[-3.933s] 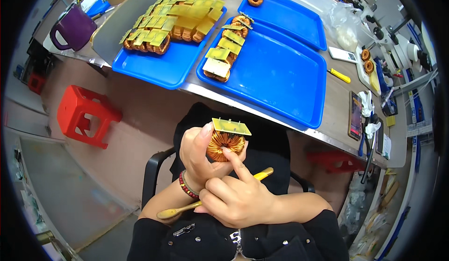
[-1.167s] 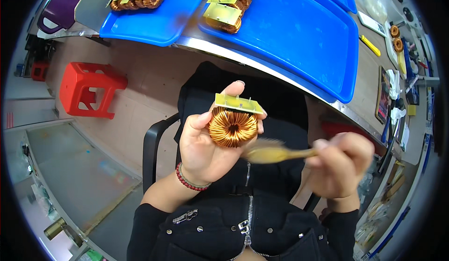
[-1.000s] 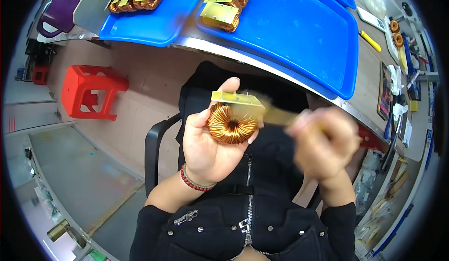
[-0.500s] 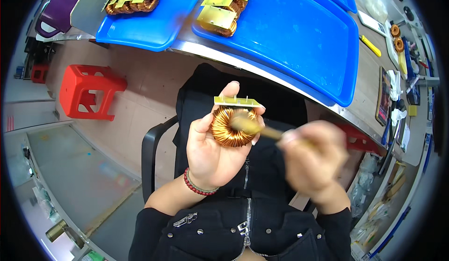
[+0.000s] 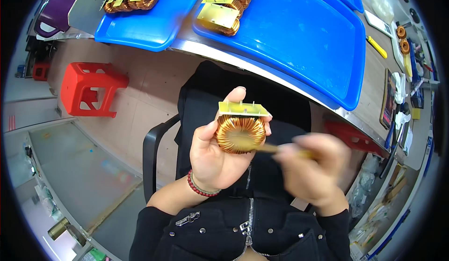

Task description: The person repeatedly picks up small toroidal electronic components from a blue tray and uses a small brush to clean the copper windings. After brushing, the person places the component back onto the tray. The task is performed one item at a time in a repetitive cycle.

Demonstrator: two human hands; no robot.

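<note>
My left hand (image 5: 213, 160) holds up a toroidal coil (image 5: 229, 132) wound with copper wire, thumb on one side and fingertips on the other. A yellow-green board (image 5: 241, 109) with short pins sits across the coil's top. My right hand (image 5: 318, 167), smeared by motion, is closed around a slim brush (image 5: 267, 147) with a tan head. The brush head lies over the coil's front face, too blurred to tell whether it touches. The coil's centre hole is hidden behind it.
Two blue trays (image 5: 304, 55) on the bench (image 5: 206, 45) carry more coils with boards (image 5: 217, 15). A purple mug (image 5: 56, 13) stands at far left, a red stool (image 5: 91, 88) below. On the right lie a yellow-handled tool (image 5: 377, 47), a phone (image 5: 388, 97) and two bare coils (image 5: 403, 38).
The left hand and coil have shifted slightly right and down, and the board's top now faces me more. The brush head has moved lower on the coil, with the right hand still moving.
</note>
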